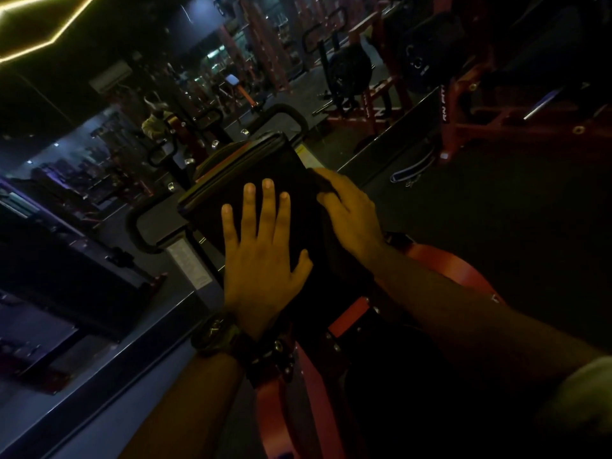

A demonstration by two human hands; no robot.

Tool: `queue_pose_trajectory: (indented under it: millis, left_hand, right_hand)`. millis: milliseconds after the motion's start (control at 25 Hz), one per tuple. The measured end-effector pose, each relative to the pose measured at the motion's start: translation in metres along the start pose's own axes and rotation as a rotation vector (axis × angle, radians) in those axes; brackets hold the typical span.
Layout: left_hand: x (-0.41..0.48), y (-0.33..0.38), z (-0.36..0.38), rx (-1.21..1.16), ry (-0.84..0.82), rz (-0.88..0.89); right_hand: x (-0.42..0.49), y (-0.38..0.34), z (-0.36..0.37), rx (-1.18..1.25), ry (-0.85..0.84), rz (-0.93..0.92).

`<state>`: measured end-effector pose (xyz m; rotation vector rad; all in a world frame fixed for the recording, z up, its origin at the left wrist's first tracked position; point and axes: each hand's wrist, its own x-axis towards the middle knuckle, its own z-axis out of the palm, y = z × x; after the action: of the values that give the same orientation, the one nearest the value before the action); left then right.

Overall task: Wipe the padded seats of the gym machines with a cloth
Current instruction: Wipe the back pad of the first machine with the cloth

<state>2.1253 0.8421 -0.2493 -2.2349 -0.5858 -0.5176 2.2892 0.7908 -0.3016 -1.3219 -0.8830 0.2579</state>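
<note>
Head view: past a wristwatch, the left hand lies flat, fingers spread, on the black padded seat, while just beside it the right hand grips a dark cloth at the seat's right edge, with weight plates far beyond.

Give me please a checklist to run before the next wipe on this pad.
1. Left hand flat on the padded seat, steadying it: ok.
2. Right hand grips the cloth at the seat's right edge: ok.
3. Cloth spread wide for wiping: cannot tell, too dark.
4. Stroke path free: not ok, the left hand covers the seat's middle.
5. Seat already clean: cannot tell, too dark.
</note>
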Motion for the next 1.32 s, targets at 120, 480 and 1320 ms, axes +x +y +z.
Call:
queue_pose_trajectory:
  millis: [120,480,1320]
  left_hand:
    - [-0.004,0.003,0.002,-0.007,-0.008,0.006]
    - [-0.004,0.008,0.004,-0.015,-0.003,-0.008]
    - [-0.004,0.005,0.004,0.004,0.010,0.015]
  right_hand:
    - [-0.033,0.033,-0.009,0.038,-0.041,0.218]
    - [-0.080,0.067,-0.005,0.136,0.243,0.498]
    - [-0.043,0.009,-0.003,0.094,-0.005,0.214]
